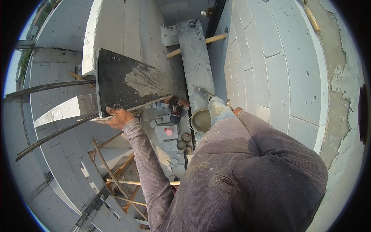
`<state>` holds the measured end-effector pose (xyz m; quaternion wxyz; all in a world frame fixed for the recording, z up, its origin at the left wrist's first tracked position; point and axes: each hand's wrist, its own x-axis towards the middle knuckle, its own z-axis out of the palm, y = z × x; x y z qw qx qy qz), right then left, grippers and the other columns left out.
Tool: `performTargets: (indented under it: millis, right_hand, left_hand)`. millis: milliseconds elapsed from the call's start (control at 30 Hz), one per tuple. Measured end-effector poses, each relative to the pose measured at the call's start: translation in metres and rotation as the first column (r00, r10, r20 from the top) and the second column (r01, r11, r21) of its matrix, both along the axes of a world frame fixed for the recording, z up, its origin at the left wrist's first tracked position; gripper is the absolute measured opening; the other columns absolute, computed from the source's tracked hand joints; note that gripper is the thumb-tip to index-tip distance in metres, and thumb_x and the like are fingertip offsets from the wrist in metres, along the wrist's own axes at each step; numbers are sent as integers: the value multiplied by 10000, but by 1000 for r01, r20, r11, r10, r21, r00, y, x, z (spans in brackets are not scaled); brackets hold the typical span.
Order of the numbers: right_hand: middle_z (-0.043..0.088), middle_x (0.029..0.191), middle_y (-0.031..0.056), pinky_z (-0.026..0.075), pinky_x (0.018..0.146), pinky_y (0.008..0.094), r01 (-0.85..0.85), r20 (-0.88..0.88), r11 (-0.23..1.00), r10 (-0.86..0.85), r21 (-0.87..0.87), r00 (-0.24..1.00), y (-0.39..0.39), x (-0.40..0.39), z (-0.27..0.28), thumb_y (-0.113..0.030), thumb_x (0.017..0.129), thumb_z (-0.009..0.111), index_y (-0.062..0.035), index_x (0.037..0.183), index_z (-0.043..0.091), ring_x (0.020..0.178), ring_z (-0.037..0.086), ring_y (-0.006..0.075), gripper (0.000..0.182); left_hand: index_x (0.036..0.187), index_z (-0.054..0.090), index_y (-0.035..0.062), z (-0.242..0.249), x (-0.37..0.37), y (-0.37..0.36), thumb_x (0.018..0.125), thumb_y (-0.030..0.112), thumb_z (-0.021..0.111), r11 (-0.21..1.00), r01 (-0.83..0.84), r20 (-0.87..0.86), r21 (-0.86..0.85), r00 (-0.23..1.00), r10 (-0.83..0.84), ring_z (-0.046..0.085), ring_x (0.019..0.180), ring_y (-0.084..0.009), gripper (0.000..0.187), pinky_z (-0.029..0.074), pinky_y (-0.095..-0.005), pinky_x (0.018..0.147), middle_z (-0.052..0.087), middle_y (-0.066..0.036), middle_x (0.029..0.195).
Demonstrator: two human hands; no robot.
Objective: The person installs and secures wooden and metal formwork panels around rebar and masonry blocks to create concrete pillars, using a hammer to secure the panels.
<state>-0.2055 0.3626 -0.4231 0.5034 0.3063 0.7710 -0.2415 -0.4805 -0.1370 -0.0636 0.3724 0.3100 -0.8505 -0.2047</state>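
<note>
My left hand (119, 118) grips the lower corner of a black board (116, 75), thumb on its face and fingers around the edge. Grey mortar is smeared across the board's right part. Beyond my legs, my right hand (238, 111) shows only in part; its fingers look curled, and what they hold is hidden. A small tip shows just above it, too small to name. A bucket of grey mortar (201, 120) stands beside my leg, and my foot rests on a mortar-stained plank (196, 58).
Pale block walls rise on the right (266, 58) and left (54, 81). A bamboo pole (215, 38) crosses under the plank. Far below, another person (176, 116) is among blocks and buckets. Dark bars (50, 88) stick out leftward, above wooden scaffolding (112, 181).
</note>
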Motion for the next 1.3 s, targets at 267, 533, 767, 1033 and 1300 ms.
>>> performTargets:
  millis: [267,533,767,1033,1300]
  right_hand:
    - [663,1269,231,505,996,409,-174,-4,985,174,5,985,-5,-8,29,-589,798,674,-46,1157,738,1222,622,374,654]
    - [666,1270,221,508,992,412,-143,-9,990,143,9,990,-1,-3,9,-624,780,669,-53,1162,738,1217,628,368,691]
    - [661,1274,227,505,1000,418,-180,3,984,180,4,984,-5,-12,39,-630,777,673,-57,1163,737,1229,619,369,694]
    - [633,1327,226,486,1040,416,-13,-3,998,13,54,1000,-5,2,-9,-630,796,662,-49,1226,705,1266,594,368,724]
    - [645,1308,226,488,1030,420,-236,1,971,236,-24,972,-2,-4,6,-595,807,673,-53,1203,718,1259,599,373,673]
  left_hand:
    - [1536,180,-109,27,3,24,982,690,324,992,-1,67,128,998,-8,376,1415,-487,983,382,-482,1190,305,-379,1530]
    - [1533,201,-98,23,2,26,1003,604,396,998,-34,54,49,998,32,424,1380,-475,901,431,-469,1152,353,-354,1510]
    - [1564,118,-55,29,5,25,968,701,320,986,62,33,152,997,-68,354,1434,-467,984,394,-464,1202,299,-347,1546]
    - [1564,111,-57,30,5,26,977,688,305,986,29,86,165,995,-43,350,1437,-468,969,394,-460,1200,262,-347,1562]
    - [1559,127,-76,29,5,26,990,676,312,994,3,87,109,996,-12,308,1457,-476,961,341,-471,1224,266,-358,1558]
